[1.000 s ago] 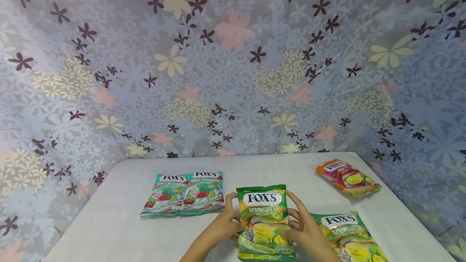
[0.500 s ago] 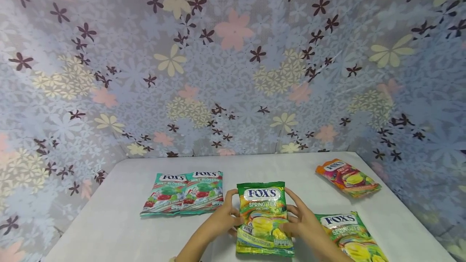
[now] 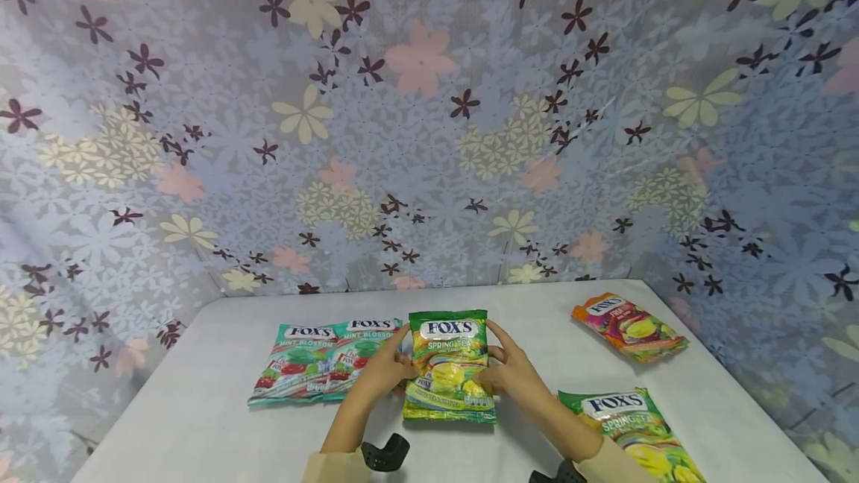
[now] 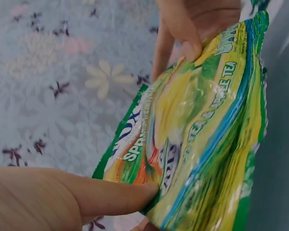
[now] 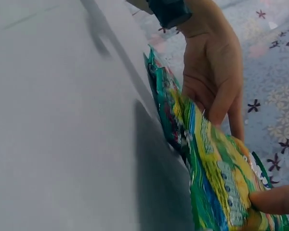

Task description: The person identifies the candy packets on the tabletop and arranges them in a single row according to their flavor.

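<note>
Spring Tea bag (image 3: 447, 375), FOX'S label (image 3: 449, 329), fingers (image 4: 118, 195) gripping both sides

left hand (image 3: 391, 365), right hand (image 3: 511, 371), both gripping, forearms (image 3: 349, 420) slanted inward

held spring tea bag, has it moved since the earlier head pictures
Yes: in the head view, the held bag has moved left toward the mint bags, and higher against them.

Tabletop (image 3: 201, 423), backdrop (image 3: 403, 133) behind. Centre: one Spring Tea packet (image 3: 448, 371) between left hand (image 3: 385, 373) and right hand (image 3: 510, 376). Left: two Mint Blossom packets (image 3: 298, 365) side by side. Right, toward the back: Fruit packet (image 3: 631, 328); before it, nearer the viewer, second Spring Tea packet (image 3: 640, 431).
</note>
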{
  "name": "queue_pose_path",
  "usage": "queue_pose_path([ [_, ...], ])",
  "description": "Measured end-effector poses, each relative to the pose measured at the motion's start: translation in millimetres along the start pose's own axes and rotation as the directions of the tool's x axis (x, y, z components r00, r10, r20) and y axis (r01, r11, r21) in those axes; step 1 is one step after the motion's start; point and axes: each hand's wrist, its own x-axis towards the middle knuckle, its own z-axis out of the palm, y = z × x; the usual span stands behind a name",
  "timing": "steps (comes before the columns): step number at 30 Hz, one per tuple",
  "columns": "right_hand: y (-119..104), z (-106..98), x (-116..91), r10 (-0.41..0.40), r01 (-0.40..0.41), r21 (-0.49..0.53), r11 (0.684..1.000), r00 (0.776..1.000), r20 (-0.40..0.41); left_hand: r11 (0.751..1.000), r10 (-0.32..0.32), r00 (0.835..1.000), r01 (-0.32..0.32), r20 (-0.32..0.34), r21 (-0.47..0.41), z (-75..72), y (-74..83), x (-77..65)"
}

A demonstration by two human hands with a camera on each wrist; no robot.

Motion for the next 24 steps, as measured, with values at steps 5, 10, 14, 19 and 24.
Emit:
queue_pose_path([
  [5, 6.5, 11.6, 13.4, 0.009, -0.009, -0.018, 1.0, 1.0, -0.012, 0.998, -0.001, 0.996, 0.006, -0.091, 0.061, -0.4, -12.5, 6.4],
  [10, 8.5, 14.9, 27.9, 0.025, -0.027, -0.03, 0.999, 0.999, -0.046, 0.991, 0.051, 0.98, -0.027, -0.19, 0.131, 2.2, -17.2, 11.3],
  [14, 10.5, 17.7, 39.8, 0.028, -0.03, -0.034, 0.999, 0.998, -0.058, 0.977, 0.077, 0.967, -0.025, -0.245, 0.211, 2.7, -15.8, 12.3],
  [19, 13.8, 20.3, 50.1, 0.027, -0.031, -0.075, 0.997, 0.998, -0.053, 0.968, 0.081, 0.958, -0.011, -0.274, 0.25, 3.2, -12.5, 9.8],
  [24, 13.6, 23.3, 56.5, 0.001, -0.006, -0.141, 0.99, 0.999, -0.035, 0.964, 0.091, 0.947, -0.005, -0.309, 0.267, 4.0, -10.0, 8.0],
])
